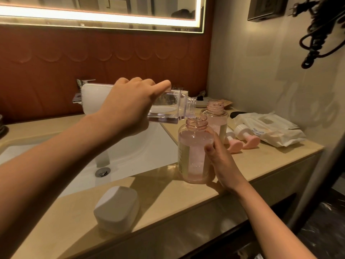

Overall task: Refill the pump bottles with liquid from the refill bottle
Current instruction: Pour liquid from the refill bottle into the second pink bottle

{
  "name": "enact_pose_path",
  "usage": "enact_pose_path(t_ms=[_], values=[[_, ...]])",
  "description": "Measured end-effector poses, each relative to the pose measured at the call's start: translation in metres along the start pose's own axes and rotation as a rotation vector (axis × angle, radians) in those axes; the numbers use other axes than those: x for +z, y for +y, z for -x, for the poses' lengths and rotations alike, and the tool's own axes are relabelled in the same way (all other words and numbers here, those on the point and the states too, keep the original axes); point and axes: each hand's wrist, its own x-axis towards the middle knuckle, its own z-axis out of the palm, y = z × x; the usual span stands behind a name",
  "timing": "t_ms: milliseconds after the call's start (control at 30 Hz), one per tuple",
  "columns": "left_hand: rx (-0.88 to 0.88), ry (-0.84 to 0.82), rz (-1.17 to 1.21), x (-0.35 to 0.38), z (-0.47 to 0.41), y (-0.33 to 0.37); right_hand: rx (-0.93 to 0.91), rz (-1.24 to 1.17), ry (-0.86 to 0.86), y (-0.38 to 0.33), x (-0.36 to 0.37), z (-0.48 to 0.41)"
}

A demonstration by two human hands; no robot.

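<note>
Your refill bottle (134,105) was tipped over the near pump bottle (194,154) on the counter (168,199), right of the sink (130,156). Second bottle (216,116) right behind it, pump heads (242,141) lying further right.

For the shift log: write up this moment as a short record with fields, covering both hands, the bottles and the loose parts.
left hand: left hand holds the clear refill bottle tipped nearly level, mouth over the near bottle
right hand: right hand has its grip around the near pump bottle at the counter edge
pour: thin stream entering the near bottle's open neck
near bottle level: mostly full
second pump bottle: uncapped, upright behind the first
pump heads: two, lying on the counter
white cap: on the counter, front of the sink
</note>
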Motion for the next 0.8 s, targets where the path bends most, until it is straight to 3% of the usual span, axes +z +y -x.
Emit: enact_pose_path(t_ms=[800], values=[[0.0,0.013,0.008,-0.0004,0.0,0.0005,-0.01,0.009,0.001,0.0024,-0.0001,-0.0003]])
